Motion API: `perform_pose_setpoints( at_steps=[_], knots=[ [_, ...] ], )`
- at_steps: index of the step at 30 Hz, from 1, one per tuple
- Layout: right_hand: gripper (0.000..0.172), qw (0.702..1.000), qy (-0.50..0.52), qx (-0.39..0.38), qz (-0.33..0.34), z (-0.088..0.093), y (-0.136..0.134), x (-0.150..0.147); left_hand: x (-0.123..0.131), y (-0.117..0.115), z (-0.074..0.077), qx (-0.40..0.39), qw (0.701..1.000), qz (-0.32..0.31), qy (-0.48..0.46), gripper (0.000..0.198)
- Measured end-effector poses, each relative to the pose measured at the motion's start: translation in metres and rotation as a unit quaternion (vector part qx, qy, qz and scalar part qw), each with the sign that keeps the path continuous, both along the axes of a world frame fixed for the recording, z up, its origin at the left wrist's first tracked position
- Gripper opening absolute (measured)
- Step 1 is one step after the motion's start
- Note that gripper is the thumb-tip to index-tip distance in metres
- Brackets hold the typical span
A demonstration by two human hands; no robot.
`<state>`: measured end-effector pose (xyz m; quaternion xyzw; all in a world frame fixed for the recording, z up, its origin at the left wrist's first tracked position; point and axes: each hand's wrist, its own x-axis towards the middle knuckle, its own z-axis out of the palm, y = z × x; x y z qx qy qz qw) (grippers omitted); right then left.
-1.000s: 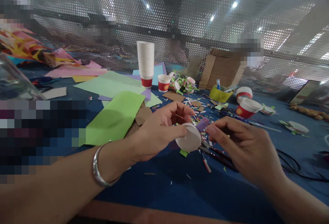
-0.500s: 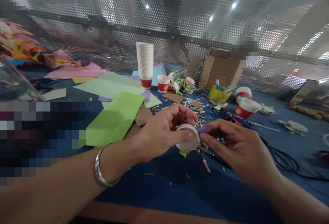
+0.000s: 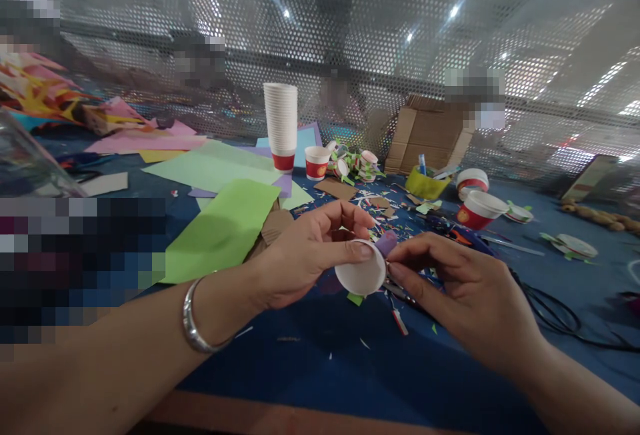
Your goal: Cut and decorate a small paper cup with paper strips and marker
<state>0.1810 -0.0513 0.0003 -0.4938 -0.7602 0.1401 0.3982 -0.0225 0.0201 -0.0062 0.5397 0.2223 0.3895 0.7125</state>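
My left hand (image 3: pixel 305 255) grips a small white cut-down paper cup (image 3: pixel 361 274), thumb across its rim, its round bottom facing me. My right hand (image 3: pixel 457 288) pinches a small purple paper piece (image 3: pixel 386 243) against the cup's upper right edge. Both hands hover just above the blue table cover (image 3: pixel 320 362). A silver bangle (image 3: pixel 193 325) circles my left wrist.
Green paper sheets (image 3: pixel 225 225) and cardboard lie to the left. A tall stack of white cups (image 3: pixel 281 122), red-and-white cups (image 3: pixel 477 208), a cardboard box (image 3: pixel 430 132), paper scraps and a black cable (image 3: pixel 560 318) litter the table. A perforated metal screen stands behind.
The cup has tilted so its bottom faces me more, and the purple piece has shifted up onto the rim under my right fingers. Both hands stayed close together.
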Motion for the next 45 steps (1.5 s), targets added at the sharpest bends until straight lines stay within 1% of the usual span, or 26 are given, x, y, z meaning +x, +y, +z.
perform_pose_setpoints(
  at_steps=[3,6,9,12,14,23,28,33,37,41,45],
  knots=[
    [0.009,1.000,-0.007,0.007,-0.003,-0.0013,-0.0010,-0.0003,-0.0003,0.0001,0.0010,-0.003,1.000,-0.001,0.006,0.026],
    [0.008,0.999,-0.023,0.031,-0.012,-0.0028,-0.0015,-0.0007,-0.0005,0.0003,0.0019,-0.018,1.000,-0.001,0.007,0.027],
    [0.006,0.996,-0.058,0.067,-0.018,-0.0043,-0.0014,-0.0006,-0.0001,0.0009,0.0022,-0.062,0.998,0.002,0.017,0.029],
    [0.007,0.991,-0.088,0.102,-0.009,-0.0055,-0.0011,-0.0004,0.0008,0.0011,0.0020,-0.112,0.993,0.008,0.037,0.033],
    [0.008,0.987,-0.101,0.124,-0.001,-0.0059,-0.0010,-0.0006,0.0013,0.0005,0.0021,-0.126,0.991,0.010,0.051,0.034],
    [0.008,0.981,-0.123,0.145,0.042,-0.0064,0.0005,-0.0031,0.0022,-0.0034,0.0066,-0.119,0.989,-0.003,0.091,0.032],
    [0.012,0.977,-0.136,0.154,0.059,-0.0062,0.0010,-0.0057,0.0027,-0.0036,0.0051,-0.088,0.988,-0.004,0.127,0.032],
    [0.015,0.965,-0.175,0.189,0.052,-0.0053,0.0009,-0.0074,0.0051,-0.0053,0.0021,-0.079,0.987,-0.009,0.136,0.031],
    [0.016,0.961,-0.188,0.196,0.043,-0.0068,-0.0005,-0.0069,0.0058,-0.0060,0.0017,-0.079,0.988,-0.011,0.133,0.029],
    [0.015,0.955,-0.205,0.211,0.041,-0.0084,-0.0019,-0.0078,0.0058,-0.0057,0.0034,-0.095,0.985,-0.032,0.140,0.030],
    [0.014,0.951,-0.213,0.220,0.044,-0.0088,-0.0007,-0.0077,0.0061,-0.0059,0.0057,-0.110,0.984,-0.031,0.139,0.030]
  ],
)
